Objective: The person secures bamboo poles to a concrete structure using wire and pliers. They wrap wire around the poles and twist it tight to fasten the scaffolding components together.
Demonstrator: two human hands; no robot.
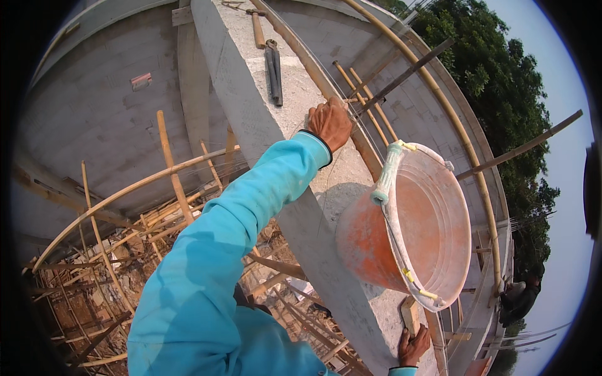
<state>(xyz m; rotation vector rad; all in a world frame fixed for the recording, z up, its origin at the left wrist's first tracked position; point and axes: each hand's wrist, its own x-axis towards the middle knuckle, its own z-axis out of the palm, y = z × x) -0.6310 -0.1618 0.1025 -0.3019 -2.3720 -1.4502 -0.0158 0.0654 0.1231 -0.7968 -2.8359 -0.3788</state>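
My left hand, in a turquoise sleeve, is closed at the far edge of a concrete beam. Thin wire shows beside its fingers; what they pinch is hidden. Lower right, my right hand grips the end of a short wooden block against the beam. Between my hands an orange bucket, crusted with pale mortar, stands tilted on the beam. Its handle has a pale green grip. Beyond my left hand lie dark-handled pincers and a wooden-handled hammer.
A timber strip runs along the beam's far side. Bamboo poles stand below on the left, over rubble-strewn ground. More poles cross at right, before a block wall and trees. Another person is at far right.
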